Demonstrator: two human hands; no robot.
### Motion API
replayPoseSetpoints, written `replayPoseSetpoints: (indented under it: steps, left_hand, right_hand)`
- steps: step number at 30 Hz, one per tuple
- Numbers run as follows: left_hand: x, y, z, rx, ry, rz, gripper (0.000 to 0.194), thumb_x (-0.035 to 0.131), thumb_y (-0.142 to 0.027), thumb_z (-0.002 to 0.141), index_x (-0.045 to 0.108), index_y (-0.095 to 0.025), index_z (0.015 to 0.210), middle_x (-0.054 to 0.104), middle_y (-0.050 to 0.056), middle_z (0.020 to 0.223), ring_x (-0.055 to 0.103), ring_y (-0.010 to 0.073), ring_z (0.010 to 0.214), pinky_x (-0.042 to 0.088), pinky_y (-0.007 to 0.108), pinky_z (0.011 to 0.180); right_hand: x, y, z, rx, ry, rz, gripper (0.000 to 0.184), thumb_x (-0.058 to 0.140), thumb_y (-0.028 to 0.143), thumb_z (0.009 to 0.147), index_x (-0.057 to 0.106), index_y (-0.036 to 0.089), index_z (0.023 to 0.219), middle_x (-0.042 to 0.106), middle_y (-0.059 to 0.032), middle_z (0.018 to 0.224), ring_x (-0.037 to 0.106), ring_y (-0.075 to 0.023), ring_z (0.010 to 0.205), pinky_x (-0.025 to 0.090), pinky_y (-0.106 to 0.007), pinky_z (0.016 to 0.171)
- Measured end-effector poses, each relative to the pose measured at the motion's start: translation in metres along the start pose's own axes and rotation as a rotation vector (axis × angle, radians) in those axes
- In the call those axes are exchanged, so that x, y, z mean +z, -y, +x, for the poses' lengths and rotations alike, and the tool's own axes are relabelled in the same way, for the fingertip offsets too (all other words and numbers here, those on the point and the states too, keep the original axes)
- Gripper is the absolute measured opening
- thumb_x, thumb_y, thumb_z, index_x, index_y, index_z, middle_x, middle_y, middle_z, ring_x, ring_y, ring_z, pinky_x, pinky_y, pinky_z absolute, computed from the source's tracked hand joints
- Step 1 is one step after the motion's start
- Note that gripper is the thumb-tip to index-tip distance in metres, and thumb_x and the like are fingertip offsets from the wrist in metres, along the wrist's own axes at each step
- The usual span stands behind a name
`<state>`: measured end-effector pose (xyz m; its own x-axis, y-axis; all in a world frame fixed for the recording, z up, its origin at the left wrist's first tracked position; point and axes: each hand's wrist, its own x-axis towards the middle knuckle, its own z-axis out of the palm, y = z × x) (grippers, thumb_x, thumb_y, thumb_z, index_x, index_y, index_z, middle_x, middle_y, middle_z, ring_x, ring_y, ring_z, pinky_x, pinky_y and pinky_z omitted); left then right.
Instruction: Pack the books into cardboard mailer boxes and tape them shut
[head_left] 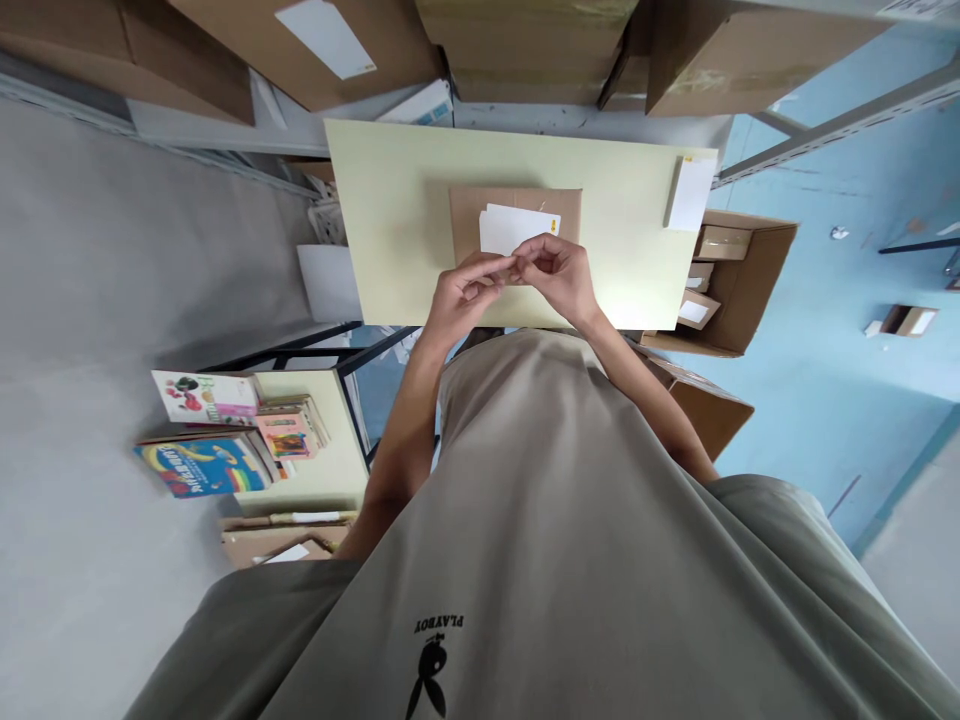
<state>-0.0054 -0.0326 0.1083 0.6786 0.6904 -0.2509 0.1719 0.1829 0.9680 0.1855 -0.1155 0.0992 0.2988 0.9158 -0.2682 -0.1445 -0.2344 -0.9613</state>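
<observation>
A brown cardboard box rests on the pale yellow tabletop. On its top lie white rectangular paper pieces, which look like labels, one with a small yellow mark. My left hand and my right hand meet over the box's near edge, fingertips touching. Both are closed in a pinch. Whatever sits between the fingertips, if anything, is too small to make out. The fingers partly cover the papers' near edge.
A white stack with a yellow mark lies at the tabletop's right end. Large cartons line the shelf behind. An open carton holding smaller boxes stands to the right. Books are piled on a side table at lower left.
</observation>
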Motion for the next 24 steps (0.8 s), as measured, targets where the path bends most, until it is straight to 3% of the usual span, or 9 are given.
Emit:
replayPoseSetpoints:
  steps: [4, 9, 12, 15, 17, 19, 24]
  left_hand:
    - [-0.010, 0.013, 0.000, -0.039, -0.096, 0.062, 0.034, 0.089, -0.053, 0.098, 0.093, -0.025, 0.117, 0.088, 0.008, 0.124, 0.081, 0.0249, 0.110, 0.066, 0.036, 0.097]
    - [-0.052, 0.066, -0.001, -0.184, -0.395, 0.214, 0.043, 0.096, -0.063, 0.089, 0.080, -0.023, 0.082, 0.086, 0.008, 0.098, 0.080, 0.0256, 0.101, 0.068, 0.036, 0.098]
    - [-0.068, 0.098, -0.002, -0.332, -0.362, 0.216, 0.039, 0.101, -0.053, 0.080, 0.079, -0.022, 0.089, 0.089, 0.013, 0.117, 0.083, 0.0311, 0.116, 0.068, 0.043, 0.107]
    - [-0.067, 0.115, -0.002, -0.387, -0.219, 0.191, 0.052, 0.101, -0.032, 0.073, 0.084, -0.021, 0.121, 0.083, 0.018, 0.149, 0.077, 0.0378, 0.145, 0.065, 0.050, 0.119]
    - [-0.063, 0.116, -0.001, -0.377, -0.156, 0.196, 0.057, 0.096, -0.024, 0.075, 0.085, -0.020, 0.131, 0.083, 0.018, 0.151, 0.076, 0.0374, 0.148, 0.063, 0.050, 0.122]
    - [-0.061, 0.110, 0.001, -0.324, -0.161, 0.231, 0.046, 0.090, -0.022, 0.081, 0.087, -0.019, 0.127, 0.088, 0.016, 0.140, 0.082, 0.0339, 0.137, 0.064, 0.048, 0.120]
    - [-0.064, 0.077, 0.008, -0.109, -0.209, 0.291, 0.022, 0.088, -0.038, 0.097, 0.094, -0.024, 0.113, 0.093, 0.008, 0.122, 0.087, 0.0302, 0.117, 0.066, 0.044, 0.115]
  right_hand:
    - [-0.020, -0.016, -0.002, 0.029, -0.098, -0.121, 0.041, 0.085, 0.065, 0.099, 0.077, 0.025, 0.103, 0.080, -0.0028, 0.092, 0.082, -0.0212, 0.089, 0.072, -0.040, 0.090]
    - [-0.081, -0.050, -0.025, 0.161, -0.447, -0.401, 0.043, 0.075, 0.068, 0.104, 0.073, 0.025, 0.099, 0.081, -0.0053, 0.085, 0.082, -0.0234, 0.083, 0.071, -0.042, 0.089]
    - [-0.100, -0.076, -0.042, 0.259, -0.485, -0.451, 0.040, 0.074, 0.063, 0.102, 0.075, 0.023, 0.108, 0.089, -0.0143, 0.108, 0.085, -0.0264, 0.098, 0.071, -0.045, 0.099]
    - [-0.090, -0.100, -0.051, 0.345, -0.384, -0.332, 0.051, 0.085, 0.053, 0.090, 0.079, 0.018, 0.127, 0.084, -0.0245, 0.146, 0.083, -0.0319, 0.127, 0.070, -0.049, 0.108]
    - [-0.077, -0.109, -0.053, 0.351, -0.377, -0.276, 0.059, 0.089, 0.052, 0.084, 0.081, 0.016, 0.131, 0.080, -0.0259, 0.154, 0.079, -0.0347, 0.141, 0.067, -0.052, 0.116]
    - [-0.069, -0.109, -0.054, 0.292, -0.437, -0.261, 0.059, 0.089, 0.058, 0.086, 0.084, 0.016, 0.129, 0.081, -0.0245, 0.153, 0.076, -0.0347, 0.145, 0.063, -0.054, 0.123]
    - [-0.079, -0.071, -0.056, 0.080, -0.624, -0.354, 0.067, 0.079, 0.078, 0.099, 0.089, 0.018, 0.126, 0.088, -0.0190, 0.131, 0.083, -0.0333, 0.125, 0.068, -0.053, 0.114]
